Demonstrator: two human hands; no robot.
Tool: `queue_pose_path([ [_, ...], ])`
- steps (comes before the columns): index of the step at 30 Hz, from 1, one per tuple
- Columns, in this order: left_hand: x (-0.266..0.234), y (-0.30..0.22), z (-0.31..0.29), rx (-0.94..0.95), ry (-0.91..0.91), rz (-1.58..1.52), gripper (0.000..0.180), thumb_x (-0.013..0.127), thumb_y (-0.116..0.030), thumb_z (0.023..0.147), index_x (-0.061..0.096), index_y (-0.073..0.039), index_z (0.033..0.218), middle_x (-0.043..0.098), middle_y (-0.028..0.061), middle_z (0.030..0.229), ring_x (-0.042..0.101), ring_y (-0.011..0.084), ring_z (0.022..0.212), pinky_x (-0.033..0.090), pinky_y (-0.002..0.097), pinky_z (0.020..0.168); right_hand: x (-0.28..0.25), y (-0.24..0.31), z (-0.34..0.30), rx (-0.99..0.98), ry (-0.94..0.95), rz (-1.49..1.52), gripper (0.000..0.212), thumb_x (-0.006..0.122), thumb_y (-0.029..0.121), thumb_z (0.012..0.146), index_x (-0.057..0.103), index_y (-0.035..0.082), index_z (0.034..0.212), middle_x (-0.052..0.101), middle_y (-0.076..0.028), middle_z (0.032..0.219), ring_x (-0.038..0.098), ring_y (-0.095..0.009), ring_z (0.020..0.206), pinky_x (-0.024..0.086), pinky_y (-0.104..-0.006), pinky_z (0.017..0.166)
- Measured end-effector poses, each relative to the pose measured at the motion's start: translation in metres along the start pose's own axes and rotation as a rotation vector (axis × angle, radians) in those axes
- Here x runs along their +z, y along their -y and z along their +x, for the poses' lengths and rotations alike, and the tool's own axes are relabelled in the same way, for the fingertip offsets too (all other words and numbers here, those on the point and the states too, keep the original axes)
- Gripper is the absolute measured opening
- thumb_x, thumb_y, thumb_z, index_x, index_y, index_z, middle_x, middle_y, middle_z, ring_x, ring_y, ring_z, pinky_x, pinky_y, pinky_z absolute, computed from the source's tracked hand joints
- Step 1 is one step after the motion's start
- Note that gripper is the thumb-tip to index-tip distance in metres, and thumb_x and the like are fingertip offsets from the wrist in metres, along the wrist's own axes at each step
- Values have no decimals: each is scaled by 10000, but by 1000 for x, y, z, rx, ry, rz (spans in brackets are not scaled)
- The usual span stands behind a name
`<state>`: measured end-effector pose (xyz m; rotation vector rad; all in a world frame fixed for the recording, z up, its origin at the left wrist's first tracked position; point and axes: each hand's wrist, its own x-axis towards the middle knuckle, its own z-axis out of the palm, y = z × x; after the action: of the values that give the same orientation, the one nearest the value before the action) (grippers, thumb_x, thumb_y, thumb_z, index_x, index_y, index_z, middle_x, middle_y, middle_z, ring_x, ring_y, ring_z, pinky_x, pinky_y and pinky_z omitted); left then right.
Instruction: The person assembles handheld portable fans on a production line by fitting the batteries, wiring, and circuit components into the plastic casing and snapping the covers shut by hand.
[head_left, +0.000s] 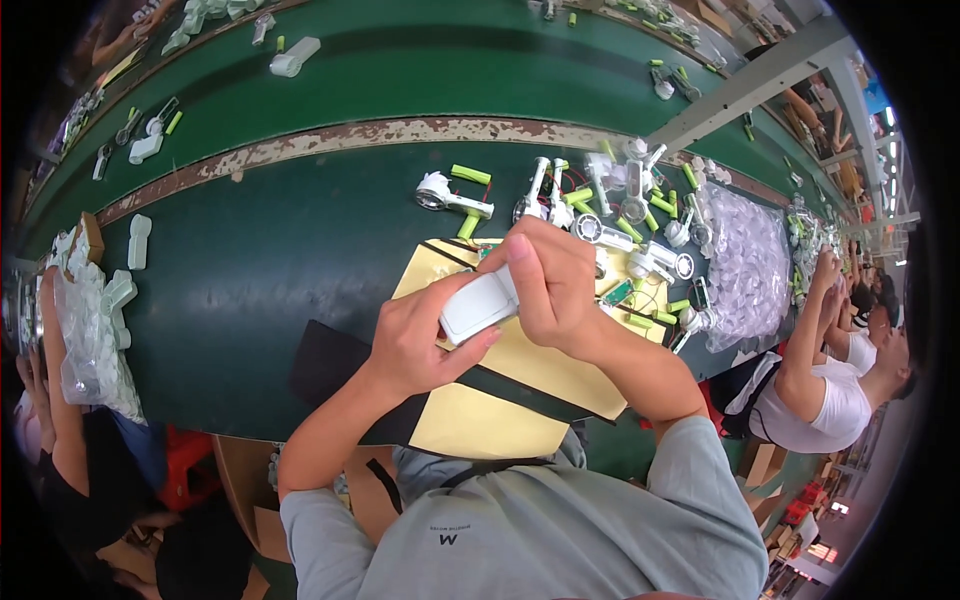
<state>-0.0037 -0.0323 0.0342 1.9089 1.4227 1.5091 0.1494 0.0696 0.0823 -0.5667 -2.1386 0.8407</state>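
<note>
You had the white casing (478,310) above the yellow sheet (492,422), your left hand (412,332) pinching its long sides between thumb and fingers, your right hand (553,290) clasping its other end, thumb on top. It looked light, stiff and perhaps slightly slippery, like smooth moulded plastic; its rounded sides seemed the safest hold. The sheet looked flat and matte, the bag (745,262) clear and crinkled.
</note>
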Motion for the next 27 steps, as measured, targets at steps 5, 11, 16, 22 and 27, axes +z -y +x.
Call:
queue_pose_path([
  [5, -3, 1, 1, 85, -24, 59, 434, 822, -198, 696, 617, 16, 1013, 670, 112, 730, 662, 236, 578, 528, 310, 540, 4, 3, 0, 29, -1, 40, 383, 407, 91, 989, 666, -16, 728, 548, -107, 619, 501, -193, 493, 390, -315, 472],
  [11, -10, 3, 0, -32, -38, -119, 319, 772, -205, 755, 638, 12, 946, 648, 80, 686, 639, 166, 567, 489, 278, 524, -1, -2, -4, 66, 83, 247, 536, 289, 306, 1042, 669, -17, 847, 611, -130, 747, 587, -226, 633, 467, -313, 582],
  [16, -17, 4, -6, -482, 63, -595, 278, 694, -243, 843, 644, 19, 921, 621, 32, 675, 561, 78, 593, 422, 236, 537, -2, 1, -7, 115, 63, 345, 434, 336, 252, 1026, 652, -21, 906, 605, -126, 778, 580, -237, 659, 455, -336, 609],
  [22, -19, 0, -4, -529, 102, -683, 269, 657, -238, 874, 645, 26, 928, 606, 16, 692, 515, 59, 602, 387, 226, 545, 1, 6, -7, 136, 52, 330, 436, 325, 245, 1029, 635, -16, 867, 595, -127, 767, 565, -237, 650, 442, -336, 606],
  [27, -19, 1, -5, -509, 85, -643, 279, 658, -241, 870, 644, 28, 944, 608, 15, 698, 523, 60, 610, 398, 227, 552, -2, 4, -6, 193, 134, 307, 543, 256, 329, 1038, 628, -43, 902, 619, -146, 851, 593, -221, 735, 459, -318, 679],
])
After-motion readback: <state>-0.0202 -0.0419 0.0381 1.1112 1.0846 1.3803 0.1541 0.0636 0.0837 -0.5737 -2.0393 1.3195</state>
